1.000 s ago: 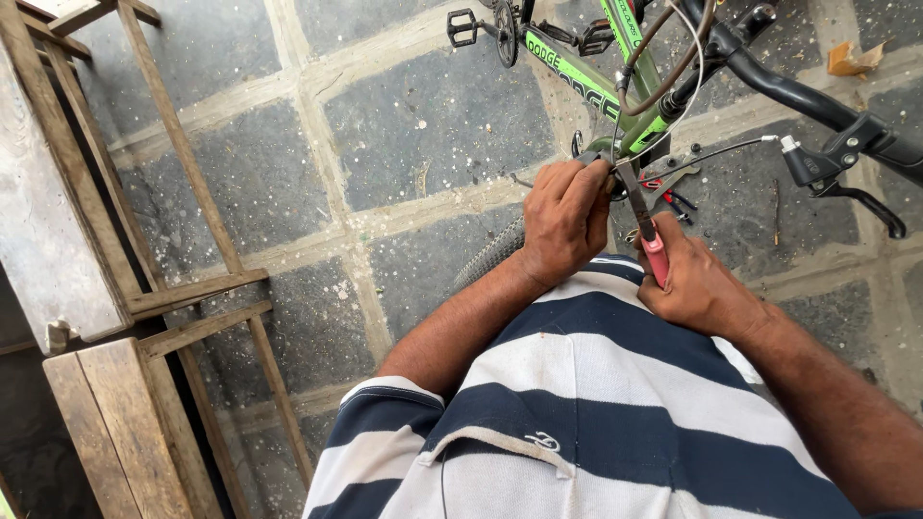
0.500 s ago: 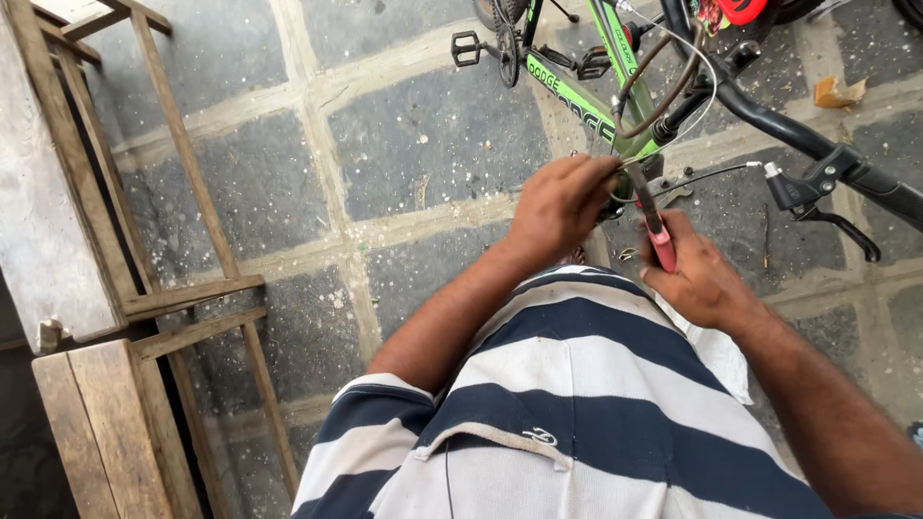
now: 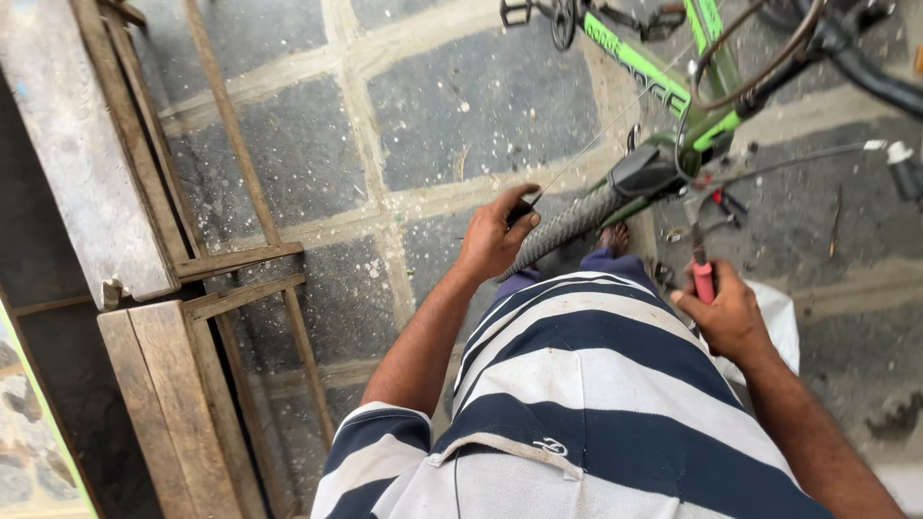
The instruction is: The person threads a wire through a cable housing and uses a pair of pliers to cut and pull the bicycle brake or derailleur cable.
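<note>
Gripping red-handled pliers, right hand; left hand pinching a thin taut cable.

The floor is dark grey stone slabs with wide pale joints, speckled with light grit. At the left stands a weathered wooden frame of thin slats beside worn planks. Daylight is soft and even.

At my twelve o'clock I see a bright green bicycle frame with a black tyre. The pliers at two o'clock have red handles. My shirt is navy-and-white striped. The paving is grey with pale joints.
</note>
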